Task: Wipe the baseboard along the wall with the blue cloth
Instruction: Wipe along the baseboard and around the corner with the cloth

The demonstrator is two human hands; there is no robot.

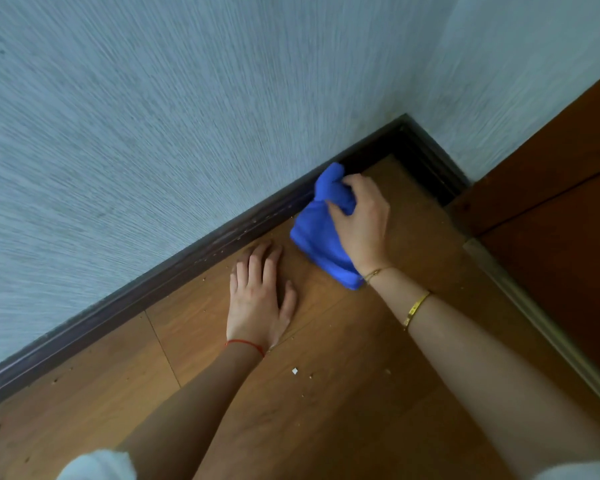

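Fingers of the right hand were curled into the bunched upper part of the blue cloth, thumb side toward the corner, pinching a wad of it. That wad stood up against the dark baseboard, just short of the room corner; the rest of the cloth trailed down under the wrist and lay on the floor.

The left hand lay flat on the floor beside the cloth, fingers straight and slightly spread, gripping nothing. We judged it to be bracing the body.

Handling, as we judged it:
- Cloth soft and light, probably microfibre; it folds and bunches freely and has no stiffness of its own.
- Not fragile, not slippery. The loose tail may drag crumbs along the floor.
- Best taken in a gathered wad, as here, so a padded face meets the baseboard and the fingertips can press it into the top edge.
- Baseboard rigid and fixed, with pale specks along it left of the cloth; firm pressure should be safe.

Outward: textured pale wall above, scattered debris on the floor, a door threshold to the right.

Writing: none readable. No brand or label was visible on the cloth; marks on the gold bracelet were too small to make out.
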